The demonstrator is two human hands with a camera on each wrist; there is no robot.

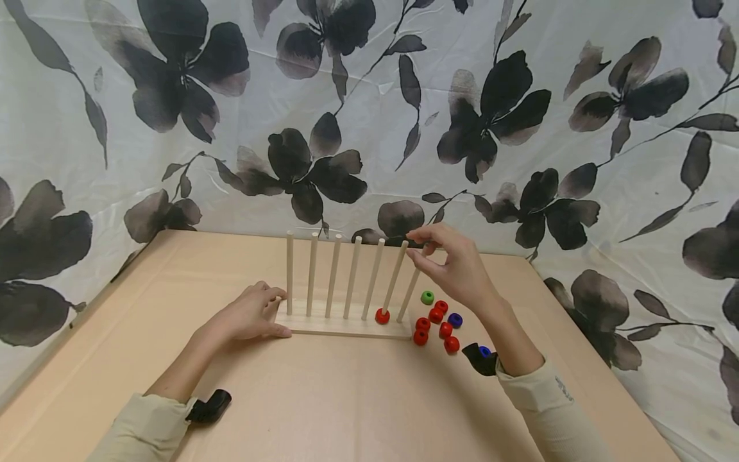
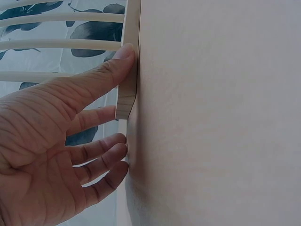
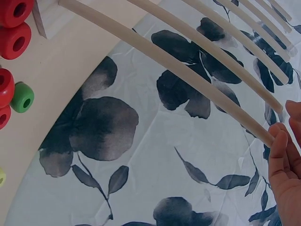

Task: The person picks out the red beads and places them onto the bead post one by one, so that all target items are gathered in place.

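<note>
A wooden peg rack [image 1: 346, 328] with a row of upright pegs stands mid-table. My left hand [image 1: 249, 314] holds its left end, the thumb on the front edge of the base [image 2: 128, 96] and the index finger at the end. At the foot of the second peg from the right, a red bead [image 1: 382, 316] sits around the peg. My right hand [image 1: 457, 262] is up at the tops of the two rightmost pegs, thumb and index finger parted with no bead showing between them. In the right wrist view its fingers overlap the tip of the nearest peg [image 3: 188, 75].
Right of the rack lie several loose red beads [image 1: 435, 315], a green bead [image 1: 427, 298] and a blue bead [image 1: 455, 320]. Another blue bead [image 1: 484, 351] is partly hidden by the black wrist device [image 1: 479, 360]. A floral sheet [image 1: 369, 128] hangs behind the table [image 1: 323, 398].
</note>
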